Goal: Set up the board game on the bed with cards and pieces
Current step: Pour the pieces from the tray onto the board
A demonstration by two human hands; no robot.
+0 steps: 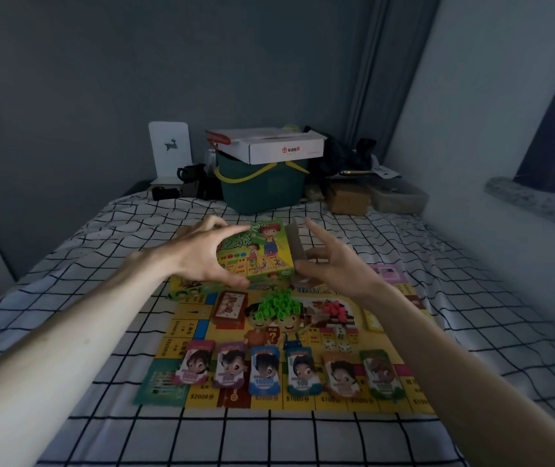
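The yellow game board (202, 397) lies flat on the checked bed sheet (269, 439). A row of several banknote stacks (264, 369) runs along its near edge. On the board sit a heap of green pieces (276, 303), a smaller heap of red pieces (333, 306), a brown card deck (229, 306) and white dice (336, 342). Above the board's far edge is the green game box (262, 251). My left hand (202, 254) grips its left side, thumb under and fingers over. My right hand (333, 264) holds its right end at a brown cardboard flap (294, 247).
A green bin with yellow handles (262, 187) carries a white carton (269, 144) at the head of the bed. A brown cardboard box (348, 197) and dark clutter sit beside it. Yellow cards (372, 320) and pink cards (389, 273) lie at the board's right. A wall and stone sill (535, 200) close the right side.
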